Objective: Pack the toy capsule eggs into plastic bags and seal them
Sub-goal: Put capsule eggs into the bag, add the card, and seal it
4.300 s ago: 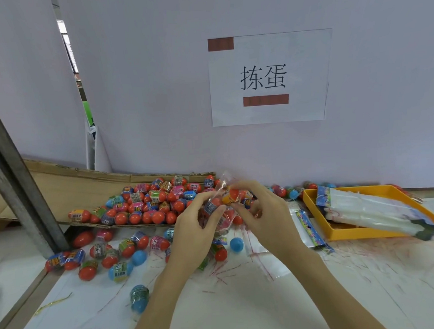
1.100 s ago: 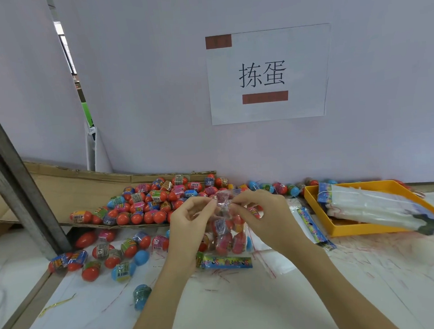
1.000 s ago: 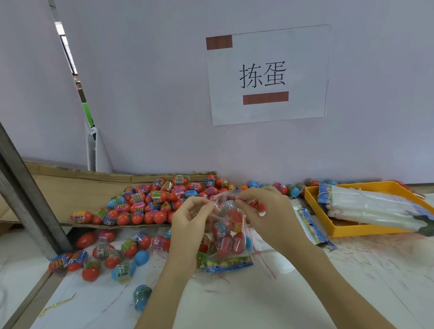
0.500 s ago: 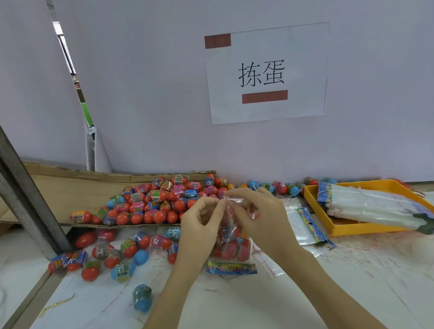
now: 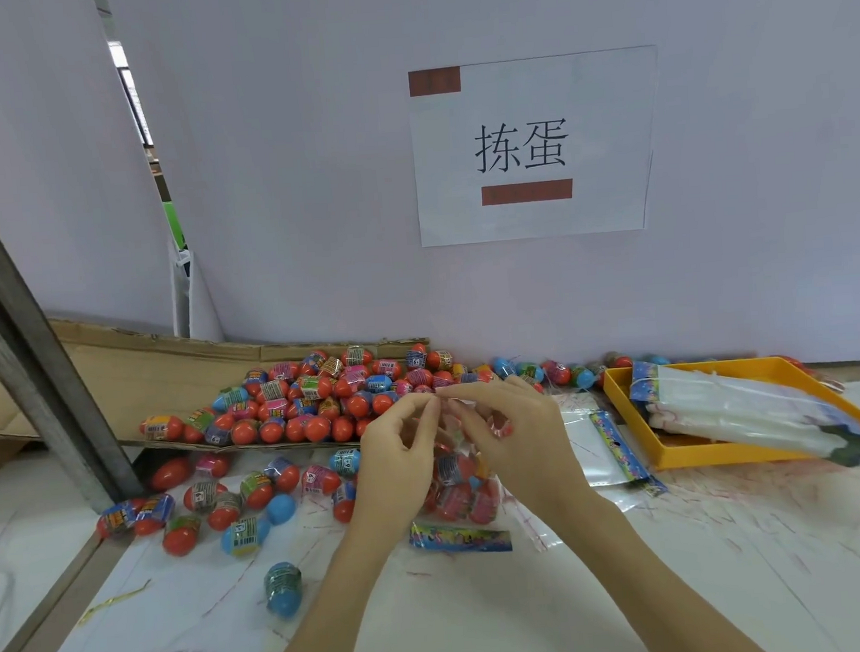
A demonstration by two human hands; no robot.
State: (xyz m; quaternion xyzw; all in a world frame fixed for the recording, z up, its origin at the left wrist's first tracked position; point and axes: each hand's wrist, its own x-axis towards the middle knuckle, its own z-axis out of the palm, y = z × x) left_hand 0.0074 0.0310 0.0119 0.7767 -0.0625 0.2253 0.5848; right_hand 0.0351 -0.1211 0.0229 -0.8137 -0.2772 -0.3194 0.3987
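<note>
- Clear plastic bag (image 5: 459,481) full of red and blue toy capsule eggs stands on the white surface (image 5: 489,617), right in front of the person. Its bright printed strip (image 5: 461,543) lies flat at the bottom, toward the person.
- Both hands pinch the top of the bag. The left hand (image 5: 394,460) holds it between thumb and first finger. The right hand (image 5: 519,434) does the same, just beside the left, with its fingers curled.
- A big pile of red, blue and pink toy eggs (image 5: 321,397) lies on a brown cardboard sheet (image 5: 131,377) behind the hands.
- More loose eggs (image 5: 236,497) lie on the surface to the left. One blue egg (image 5: 282,589) lies alone, closer to the person.
- A yellow plastic tray (image 5: 722,453) on the right holds a stack of empty clear bags (image 5: 739,408).
- One flat empty bag (image 5: 599,446) lies between the tray and the right hand.
- A white paper sign (image 5: 532,145) with black writing hangs on the wall.
</note>
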